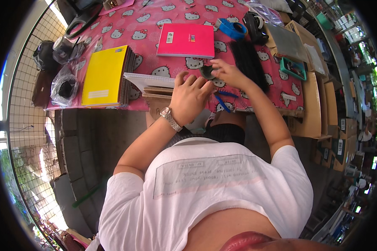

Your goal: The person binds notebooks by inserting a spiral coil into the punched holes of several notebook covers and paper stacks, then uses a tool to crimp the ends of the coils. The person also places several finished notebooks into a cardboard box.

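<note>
Left hand (188,98) lies flat over the near table edge, covering the front of the brown boards (157,91) stacked there. At two o'clock from it, the right hand (227,72) curls over a small dark round thing (206,72), too covered to identify. Up at twelve o'clock, the pink card (118,4) is cut off by the picture's top edge. At nine o'clock, whatever sits in the clear bag (64,88) is just a dark blur.

Pink cat-patterned tablecloth (146,29); yellow notebook (103,75), magenta notebook (186,40), blue tape dispenser (232,28), white shirt (205,188)
</note>
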Available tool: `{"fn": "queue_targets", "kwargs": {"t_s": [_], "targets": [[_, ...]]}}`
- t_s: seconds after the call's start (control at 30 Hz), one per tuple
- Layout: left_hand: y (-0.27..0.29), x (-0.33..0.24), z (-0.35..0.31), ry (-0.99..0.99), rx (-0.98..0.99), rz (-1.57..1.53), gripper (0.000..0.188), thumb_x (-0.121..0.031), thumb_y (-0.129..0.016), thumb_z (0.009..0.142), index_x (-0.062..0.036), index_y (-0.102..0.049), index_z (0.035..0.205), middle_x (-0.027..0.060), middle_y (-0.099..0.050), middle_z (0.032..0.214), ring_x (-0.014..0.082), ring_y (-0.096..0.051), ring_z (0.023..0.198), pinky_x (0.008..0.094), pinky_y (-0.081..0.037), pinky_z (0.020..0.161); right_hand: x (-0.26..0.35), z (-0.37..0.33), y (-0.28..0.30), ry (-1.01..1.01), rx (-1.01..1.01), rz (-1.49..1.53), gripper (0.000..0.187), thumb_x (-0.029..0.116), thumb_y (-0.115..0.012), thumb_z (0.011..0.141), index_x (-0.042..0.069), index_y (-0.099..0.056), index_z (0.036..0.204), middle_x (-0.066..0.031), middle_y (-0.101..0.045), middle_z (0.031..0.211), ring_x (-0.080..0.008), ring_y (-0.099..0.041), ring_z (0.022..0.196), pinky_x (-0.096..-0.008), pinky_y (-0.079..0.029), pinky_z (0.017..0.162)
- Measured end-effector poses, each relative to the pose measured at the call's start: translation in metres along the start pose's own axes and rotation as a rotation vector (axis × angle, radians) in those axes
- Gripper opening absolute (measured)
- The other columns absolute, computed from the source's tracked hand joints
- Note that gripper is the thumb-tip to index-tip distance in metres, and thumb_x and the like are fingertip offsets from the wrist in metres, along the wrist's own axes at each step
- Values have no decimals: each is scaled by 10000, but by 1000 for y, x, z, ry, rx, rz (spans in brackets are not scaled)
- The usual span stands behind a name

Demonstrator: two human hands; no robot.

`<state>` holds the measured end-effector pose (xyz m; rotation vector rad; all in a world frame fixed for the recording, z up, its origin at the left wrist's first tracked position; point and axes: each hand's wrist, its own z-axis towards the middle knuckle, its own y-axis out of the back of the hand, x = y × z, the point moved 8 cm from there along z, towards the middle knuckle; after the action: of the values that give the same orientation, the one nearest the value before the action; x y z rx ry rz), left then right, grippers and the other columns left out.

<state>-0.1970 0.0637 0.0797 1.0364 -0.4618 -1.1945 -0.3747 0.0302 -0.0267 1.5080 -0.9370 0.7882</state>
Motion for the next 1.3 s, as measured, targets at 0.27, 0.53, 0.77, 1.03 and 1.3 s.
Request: {"fn": "queue_targets", "kwargs": {"t_s": [0.27,0.53,0.77,1.03,1.3], "targets": [[3,2,-10,-115,6,-157,219,-158,-663,765,-140,-615,978,9,-625,903,223,-585,892,457,-354,968,-38,29,-24,342,-78,-493,371,192,-614,890,47,-589,1230,-122,-622,1204,-278,-560,1141,-425,-478,935],[9,44,-21,200,-151,139,284,-353,-728,749,-174,-594,926,-8,-584,882,219,-574,951,612,-148,1103,58,-51,5,465,372,581,319,78,-711,793,18,-684,1105,-125,-646,1103,-246,-601,985,-386,-471,855],[10,48,-16,138,-117,48,312,-364,-765,713,-148,-625,889,11,-579,872,228,-565,898,488,-326,1028,71,-37,11,322,302,656,262,109,-748,780,-10,-701,1009,-122,-658,984,-256,-582,969,-381,-451,863],[22,50,-20,153,-176,39,330,-368,-766,721,-137,-635,917,39,-587,937,253,-560,953,479,-336,1021,86,-36,-2,415,388,759,309,78,-742,768,-17,-697,1059,-126,-658,1019,-186,-596,974,-317,-463,855],[18,57,-23,121,-145,-1,329,-371,-766,713,-136,-628,897,23,-582,873,249,-565,918,472,-339,1017,86,-31,-11,280,299,614,274,93,-743,788,-17,-699,1034,-87,-641,1034,-162,-587,971,-299,-464,842]]}}
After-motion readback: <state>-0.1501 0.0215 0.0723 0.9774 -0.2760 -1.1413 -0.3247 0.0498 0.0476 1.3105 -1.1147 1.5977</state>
